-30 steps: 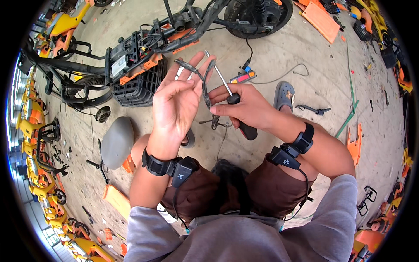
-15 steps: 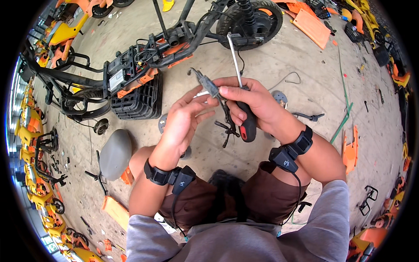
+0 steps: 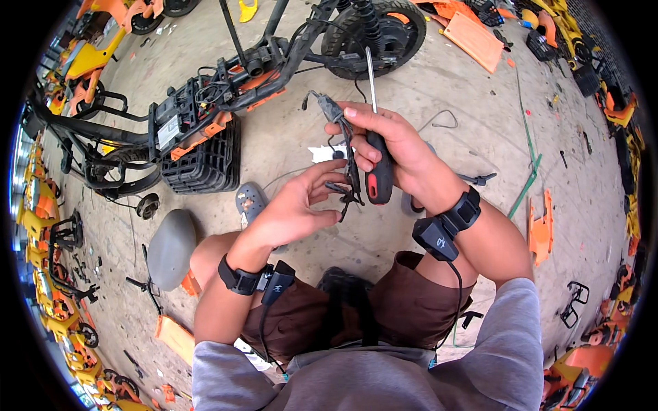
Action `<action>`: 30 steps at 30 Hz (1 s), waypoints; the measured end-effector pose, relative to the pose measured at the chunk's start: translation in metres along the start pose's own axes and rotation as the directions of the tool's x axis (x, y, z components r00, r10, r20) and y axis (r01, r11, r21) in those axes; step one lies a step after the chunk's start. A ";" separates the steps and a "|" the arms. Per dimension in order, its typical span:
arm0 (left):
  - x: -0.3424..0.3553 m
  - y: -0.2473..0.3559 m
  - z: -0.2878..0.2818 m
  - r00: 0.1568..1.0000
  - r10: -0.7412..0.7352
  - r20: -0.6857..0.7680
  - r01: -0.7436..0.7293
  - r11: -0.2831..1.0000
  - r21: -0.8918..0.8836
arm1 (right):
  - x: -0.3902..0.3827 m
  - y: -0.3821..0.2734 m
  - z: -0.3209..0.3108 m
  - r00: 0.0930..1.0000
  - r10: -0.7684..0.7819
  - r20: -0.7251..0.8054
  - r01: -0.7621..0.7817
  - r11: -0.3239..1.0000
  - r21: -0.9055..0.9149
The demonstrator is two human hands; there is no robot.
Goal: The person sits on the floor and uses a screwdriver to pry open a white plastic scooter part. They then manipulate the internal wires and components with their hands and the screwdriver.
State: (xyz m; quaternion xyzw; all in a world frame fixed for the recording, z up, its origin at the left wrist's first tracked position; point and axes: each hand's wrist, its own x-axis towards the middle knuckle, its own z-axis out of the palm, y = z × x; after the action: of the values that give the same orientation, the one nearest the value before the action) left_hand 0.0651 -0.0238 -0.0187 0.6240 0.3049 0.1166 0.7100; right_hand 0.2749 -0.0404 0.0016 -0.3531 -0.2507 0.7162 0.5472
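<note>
My right hand grips a screwdriver with a black and red handle, its bare metal shaft pointing up and away. The same hand pinches a small grey module between thumb and fingers. From that module a black cable bundle hangs down, ending in several short connector leads. My left hand is curled loosely about these lower ends, thumb below and fingers above. How firmly it grips them is hard to tell.
Ahead on the left lies a stripped scooter frame with a black crate against it. A grey seat rests by my left knee. Orange panels and a green strip lie to the right.
My left hand has moved down from the grey module to the lower ends of the cable bundle. My right hand still holds the screwdriver and module. The view has shifted slightly.
</note>
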 end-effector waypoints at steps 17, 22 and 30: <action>-0.004 0.009 0.018 0.993 0.115 -0.039 -0.091 0.917 0.389 | 0.004 0.001 -0.008 1.000 0.013 0.025 -0.017 0.990 0.141; -0.006 0.006 0.017 0.987 0.146 -0.074 -0.104 0.909 0.403 | 0.002 -0.001 -0.010 1.000 0.026 -0.009 -0.024 0.980 0.199; -0.010 0.009 0.012 0.973 0.176 -0.147 -0.108 0.917 0.384 | 0.002 -0.002 -0.011 1.000 0.021 -0.011 -0.018 0.977 0.214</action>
State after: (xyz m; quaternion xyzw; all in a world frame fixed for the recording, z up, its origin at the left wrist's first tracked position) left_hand 0.0655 -0.0374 -0.0070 0.7553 0.3377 0.1634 0.5374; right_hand 0.2843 -0.0379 -0.0047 -0.2995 -0.1650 0.7420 0.5766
